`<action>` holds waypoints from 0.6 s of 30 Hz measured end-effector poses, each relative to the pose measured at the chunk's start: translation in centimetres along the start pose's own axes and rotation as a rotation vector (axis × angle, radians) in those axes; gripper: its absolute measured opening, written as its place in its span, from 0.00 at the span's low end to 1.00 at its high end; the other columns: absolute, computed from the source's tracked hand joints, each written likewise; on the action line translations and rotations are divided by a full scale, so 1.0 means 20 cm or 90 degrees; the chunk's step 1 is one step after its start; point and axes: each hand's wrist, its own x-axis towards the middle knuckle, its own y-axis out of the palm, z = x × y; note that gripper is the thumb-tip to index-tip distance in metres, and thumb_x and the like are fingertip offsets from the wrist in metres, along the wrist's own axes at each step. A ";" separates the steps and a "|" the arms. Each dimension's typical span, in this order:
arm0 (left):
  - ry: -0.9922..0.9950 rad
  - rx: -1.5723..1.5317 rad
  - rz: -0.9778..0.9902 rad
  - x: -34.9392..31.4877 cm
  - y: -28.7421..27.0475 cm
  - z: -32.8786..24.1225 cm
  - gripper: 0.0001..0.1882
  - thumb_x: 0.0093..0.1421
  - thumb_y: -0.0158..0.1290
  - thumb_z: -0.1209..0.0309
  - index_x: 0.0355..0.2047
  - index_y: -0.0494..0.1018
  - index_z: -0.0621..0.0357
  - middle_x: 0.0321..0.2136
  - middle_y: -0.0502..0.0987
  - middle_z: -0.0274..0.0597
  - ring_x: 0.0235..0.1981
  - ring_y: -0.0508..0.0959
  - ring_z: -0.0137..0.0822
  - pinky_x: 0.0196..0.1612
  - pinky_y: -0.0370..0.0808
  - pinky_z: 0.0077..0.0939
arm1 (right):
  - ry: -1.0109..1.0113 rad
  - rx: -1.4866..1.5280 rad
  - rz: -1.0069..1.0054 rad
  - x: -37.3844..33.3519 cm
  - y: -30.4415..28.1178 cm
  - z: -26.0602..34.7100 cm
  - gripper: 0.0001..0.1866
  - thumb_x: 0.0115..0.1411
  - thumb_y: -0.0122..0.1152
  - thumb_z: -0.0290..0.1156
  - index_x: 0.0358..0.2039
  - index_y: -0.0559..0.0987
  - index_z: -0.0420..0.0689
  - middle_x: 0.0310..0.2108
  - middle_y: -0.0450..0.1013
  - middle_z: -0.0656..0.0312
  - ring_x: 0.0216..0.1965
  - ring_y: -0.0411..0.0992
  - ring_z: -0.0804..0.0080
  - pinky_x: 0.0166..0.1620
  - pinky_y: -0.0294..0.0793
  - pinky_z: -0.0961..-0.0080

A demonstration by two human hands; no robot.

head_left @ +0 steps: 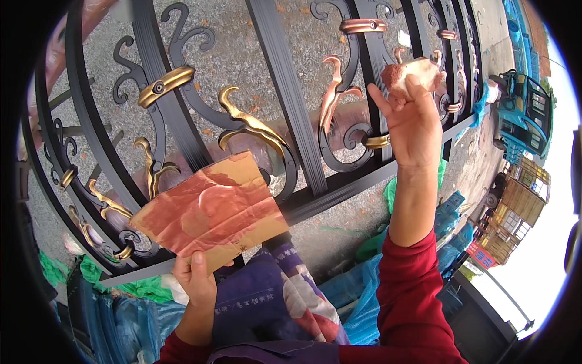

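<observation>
Both pinching — L fingers [199, 267] at cardboard [212, 203] edge, R fingers [415, 88] on sponge [426, 68], open gap btwn

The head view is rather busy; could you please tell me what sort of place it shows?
Probably an outdoor metalwork yard: there's a black scrollwork railing, blue plastic sheeting and a blue-green vehicle.

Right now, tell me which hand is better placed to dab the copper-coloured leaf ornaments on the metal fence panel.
Likely the right hand: it pinches the reddish-stained sponge, raised near the copper-coloured leaf ornaments. The left hand is lower and occupied, gripping the reddish-smeared cardboard.
</observation>
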 end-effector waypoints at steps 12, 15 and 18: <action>-0.076 -0.090 -0.041 0.05 0.10 -0.04 0.12 0.72 0.49 0.66 0.39 0.71 0.64 0.35 0.82 0.54 0.32 0.85 0.44 0.29 0.85 0.40 | -0.094 -0.118 -0.063 -0.21 -0.05 0.16 0.21 0.66 0.62 0.30 0.57 0.72 0.39 0.46 0.77 0.61 0.48 0.75 0.73 0.51 0.75 0.73; -0.108 -0.184 -0.069 0.01 0.11 -0.18 0.12 0.71 0.50 0.65 0.42 0.73 0.64 0.40 0.82 0.53 0.37 0.85 0.43 0.32 0.86 0.39 | -0.058 -0.314 0.067 -0.47 -0.04 0.17 0.16 0.63 0.63 0.23 0.50 0.74 0.37 0.41 0.75 0.63 0.37 0.72 0.78 0.44 0.73 0.77; -0.073 -0.191 -0.056 -0.11 0.11 -0.35 0.12 0.71 0.50 0.66 0.45 0.73 0.64 0.43 0.81 0.52 0.41 0.85 0.43 0.34 0.87 0.39 | -0.161 -0.629 0.245 -0.71 0.08 0.39 0.14 0.52 0.66 0.18 0.41 0.79 0.39 0.32 0.72 0.60 0.29 0.71 0.71 0.33 0.71 0.74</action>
